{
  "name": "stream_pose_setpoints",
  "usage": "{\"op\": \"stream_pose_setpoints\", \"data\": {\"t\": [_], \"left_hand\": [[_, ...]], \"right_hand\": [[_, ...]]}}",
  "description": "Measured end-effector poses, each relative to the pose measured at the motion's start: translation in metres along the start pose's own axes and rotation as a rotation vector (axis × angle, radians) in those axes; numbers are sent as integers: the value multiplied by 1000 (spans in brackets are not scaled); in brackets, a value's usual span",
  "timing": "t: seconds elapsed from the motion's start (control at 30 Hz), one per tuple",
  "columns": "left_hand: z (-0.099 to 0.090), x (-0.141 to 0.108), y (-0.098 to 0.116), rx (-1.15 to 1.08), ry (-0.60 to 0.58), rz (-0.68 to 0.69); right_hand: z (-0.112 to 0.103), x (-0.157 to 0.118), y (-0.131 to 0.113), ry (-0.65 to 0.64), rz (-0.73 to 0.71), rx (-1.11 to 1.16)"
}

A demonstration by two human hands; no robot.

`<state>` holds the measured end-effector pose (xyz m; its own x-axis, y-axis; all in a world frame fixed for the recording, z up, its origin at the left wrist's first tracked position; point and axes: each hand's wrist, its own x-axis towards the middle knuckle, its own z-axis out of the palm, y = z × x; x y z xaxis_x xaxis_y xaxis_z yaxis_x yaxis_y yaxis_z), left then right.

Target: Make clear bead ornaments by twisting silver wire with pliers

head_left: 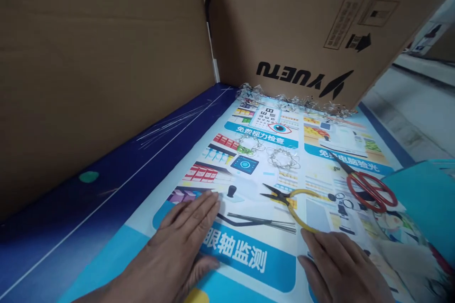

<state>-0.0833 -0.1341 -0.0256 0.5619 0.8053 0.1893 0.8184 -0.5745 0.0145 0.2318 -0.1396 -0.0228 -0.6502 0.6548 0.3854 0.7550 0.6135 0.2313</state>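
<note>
My left hand (181, 241) lies palm down on the printed sheet (241, 286), fingers stretched out and nothing in it. At the lower right, my right hand (337, 265) rests with its fingertips beside the lower handle of the yellow-handled pliers (284, 196); its fingers are slightly apart. The pliers lie with jaws open, pointing left. Between my hands is a small bundle of thin dark wires (263, 221). Farther back lie two wire rings with clear beads (283, 158). Red-handled scissors (368, 189) sit right of the pliers, blades toward the back.
Tall cardboard panels (284, 19) stand at the left and back. A row of tangled clear-beaded wire pieces (302, 104) lies along the back panel's foot. Thin clear strands (172, 125) lie on the dark blue strip at left. A turquoise sheet (423, 203) is at right.
</note>
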Motion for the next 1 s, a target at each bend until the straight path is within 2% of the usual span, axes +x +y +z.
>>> {"op": "stream_pose_setpoints", "data": {"t": [0.2, 0.3, 0.43, 0.5, 0.67, 0.83, 1.0], "left_hand": [[-1, 3, 1, 60, -63, 96], [2, 4, 1, 84, -40, 117], [19, 3, -2, 40, 34, 112], [29, 3, -5, -9, 28, 122], [42, 4, -8, -113, 77, 112], [46, 6, 0, -161, 167, 26], [48, 8, 4, -169, 188, 26]], "right_hand": [[17, -7, 8, -23, -30, -72], [17, -4, 6, -71, -34, -78], [9, 4, -1, -190, 13, -37], [7, 8, -3, -232, 31, -15], [9, 9, -3, -237, 34, 20], [11, 10, -1, -220, 25, 23], [9, 13, -2, -207, 39, 42]]}}
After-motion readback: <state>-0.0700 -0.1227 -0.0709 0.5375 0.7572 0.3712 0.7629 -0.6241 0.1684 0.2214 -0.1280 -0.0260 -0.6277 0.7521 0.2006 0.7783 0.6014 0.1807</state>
